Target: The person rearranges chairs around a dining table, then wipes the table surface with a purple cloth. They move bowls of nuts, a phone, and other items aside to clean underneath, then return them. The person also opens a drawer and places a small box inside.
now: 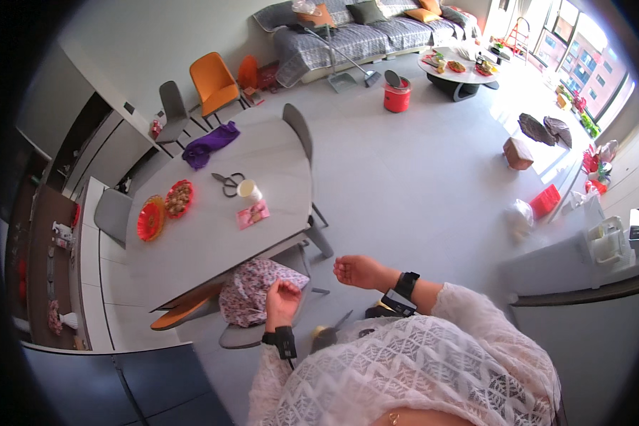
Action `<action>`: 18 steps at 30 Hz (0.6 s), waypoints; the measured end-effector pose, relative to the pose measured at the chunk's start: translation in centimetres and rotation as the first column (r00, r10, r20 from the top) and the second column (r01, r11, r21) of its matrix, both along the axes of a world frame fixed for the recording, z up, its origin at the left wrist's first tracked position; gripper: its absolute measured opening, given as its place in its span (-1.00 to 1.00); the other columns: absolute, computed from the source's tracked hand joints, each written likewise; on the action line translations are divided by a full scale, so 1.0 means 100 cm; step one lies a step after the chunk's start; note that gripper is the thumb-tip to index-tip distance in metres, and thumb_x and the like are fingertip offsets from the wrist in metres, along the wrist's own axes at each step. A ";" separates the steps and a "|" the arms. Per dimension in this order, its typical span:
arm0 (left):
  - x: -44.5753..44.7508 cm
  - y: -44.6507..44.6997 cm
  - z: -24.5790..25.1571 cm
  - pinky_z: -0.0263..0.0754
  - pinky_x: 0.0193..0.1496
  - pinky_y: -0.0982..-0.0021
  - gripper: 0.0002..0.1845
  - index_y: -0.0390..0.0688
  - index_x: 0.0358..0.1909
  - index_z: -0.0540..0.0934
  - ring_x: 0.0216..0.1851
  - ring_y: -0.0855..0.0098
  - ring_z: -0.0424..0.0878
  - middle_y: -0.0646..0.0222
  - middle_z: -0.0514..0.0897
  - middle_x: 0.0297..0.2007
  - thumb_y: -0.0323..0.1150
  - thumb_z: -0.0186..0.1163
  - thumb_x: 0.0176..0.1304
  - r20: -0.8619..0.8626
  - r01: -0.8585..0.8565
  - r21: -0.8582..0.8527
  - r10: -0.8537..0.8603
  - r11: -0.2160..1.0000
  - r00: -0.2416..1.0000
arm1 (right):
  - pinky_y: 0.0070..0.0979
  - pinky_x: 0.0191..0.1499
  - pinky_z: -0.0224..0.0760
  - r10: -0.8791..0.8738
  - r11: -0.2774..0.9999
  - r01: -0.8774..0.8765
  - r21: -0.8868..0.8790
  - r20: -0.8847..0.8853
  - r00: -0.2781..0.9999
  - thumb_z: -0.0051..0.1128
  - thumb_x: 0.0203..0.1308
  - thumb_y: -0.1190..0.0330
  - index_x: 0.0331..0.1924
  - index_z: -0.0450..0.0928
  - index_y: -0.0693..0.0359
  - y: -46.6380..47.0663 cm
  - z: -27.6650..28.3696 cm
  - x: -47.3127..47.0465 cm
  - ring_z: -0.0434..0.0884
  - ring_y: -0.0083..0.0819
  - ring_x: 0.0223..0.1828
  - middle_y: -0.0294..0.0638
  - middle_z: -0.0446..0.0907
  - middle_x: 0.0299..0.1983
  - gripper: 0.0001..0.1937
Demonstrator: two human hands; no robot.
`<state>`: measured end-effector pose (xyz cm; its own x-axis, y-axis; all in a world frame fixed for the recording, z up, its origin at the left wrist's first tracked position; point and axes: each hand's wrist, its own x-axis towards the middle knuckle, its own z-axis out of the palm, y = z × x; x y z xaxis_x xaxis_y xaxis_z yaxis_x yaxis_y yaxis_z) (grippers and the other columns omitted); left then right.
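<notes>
My left hand point(284, 302) is raised in front of a floral-patterned cloth bundle point(250, 290) on a chair; whether it touches the cloth is hard to tell. Its fingers curl in with nothing in them. Over the floor beside the table leg, my right hand point(359, 270) is also empty, its fingers curled towards the palm. Black straps with small devices circle both wrists. Ahead to the left stands a dining table point(229, 226). It bears black-handled scissors point(228, 183), a paper cup point(249, 190), a pink packet point(253, 214) and a purple cloth point(210, 145).
Two red dishes, one with nuts point(179, 199) and one beside it point(150, 219), sit on the table's left side. Chairs surround the table, including a grey one point(299, 130). A red bin point(397, 97), a brown stool point(517, 153) and a coffee table point(458, 74) stand farther off.
</notes>
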<state>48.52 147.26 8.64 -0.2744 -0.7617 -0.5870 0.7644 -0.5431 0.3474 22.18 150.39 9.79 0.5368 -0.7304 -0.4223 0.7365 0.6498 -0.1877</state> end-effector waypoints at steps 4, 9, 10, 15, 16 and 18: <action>-0.069 -0.022 0.010 0.33 -0.43 0.45 -0.75 -0.12 -0.66 0.38 -0.57 0.47 0.37 0.43 0.43 -0.64 -0.34 0.04 0.18 0.027 0.130 -0.072 -0.128 0.989 0.991 | -0.54 -0.16 0.39 -0.099 0.995 0.098 0.011 0.095 0.991 -0.12 0.24 0.40 -0.39 0.41 0.21 0.000 0.009 -0.051 0.49 -0.47 -0.30 -0.28 0.49 -0.40 -0.89; -0.115 -0.060 0.025 0.30 -0.43 0.46 -0.73 -0.09 -0.67 0.34 -0.57 0.50 0.35 0.47 0.38 -0.65 -0.32 0.02 0.19 -0.006 0.135 -0.025 -0.135 0.991 0.991 | -0.54 -0.17 0.38 -0.198 0.980 0.199 0.001 0.104 0.975 -0.12 0.23 0.42 -0.39 0.40 0.24 -0.012 0.008 -0.095 0.47 -0.45 -0.30 -0.26 0.47 -0.41 -0.89; -0.123 -0.068 0.023 0.29 -0.44 0.46 -0.73 -0.09 -0.66 0.33 -0.58 0.50 0.34 0.47 0.37 -0.65 -0.32 0.02 0.19 0.008 0.153 -0.038 -0.153 0.988 0.988 | -0.53 -0.17 0.38 -0.211 0.978 0.210 0.018 0.102 0.972 -0.12 0.23 0.42 -0.39 0.40 0.24 -0.015 0.006 -0.101 0.47 -0.44 -0.31 -0.26 0.47 -0.41 -0.89; -0.148 -0.118 0.006 0.24 -0.48 0.46 -0.75 -0.09 -0.64 0.29 -0.61 0.51 0.30 0.48 0.32 -0.68 -0.34 0.00 0.20 -0.130 0.118 -0.008 -0.118 0.993 0.985 | -0.49 -0.17 0.39 -0.216 0.975 0.207 0.083 0.108 0.970 -0.12 0.20 0.46 -0.40 0.41 0.25 -0.057 -0.003 -0.135 0.48 -0.41 -0.32 -0.26 0.48 -0.43 -0.91; -0.151 -0.133 0.001 0.23 -0.48 0.46 -0.76 -0.09 -0.63 0.30 -0.61 0.51 0.29 0.49 0.31 -0.69 -0.35 0.00 0.20 -0.088 0.084 0.012 -0.083 0.996 0.993 | -0.48 -0.17 0.39 -0.206 0.978 0.201 0.059 0.102 0.973 -0.11 0.20 0.46 -0.41 0.41 0.25 -0.073 -0.004 -0.141 0.48 -0.41 -0.32 -0.26 0.48 -0.44 -0.91; -0.158 -0.165 -0.007 0.22 -0.48 0.47 -0.78 -0.09 -0.61 0.30 -0.62 0.51 0.27 0.49 0.30 -0.70 -0.38 0.00 0.19 -0.022 0.047 0.018 -0.047 0.999 0.999 | -0.48 -0.18 0.40 -0.186 0.983 0.184 0.026 0.128 0.974 -0.11 0.19 0.45 -0.42 0.42 0.25 -0.110 -0.008 -0.149 0.49 -0.39 -0.33 -0.25 0.48 -0.46 -0.89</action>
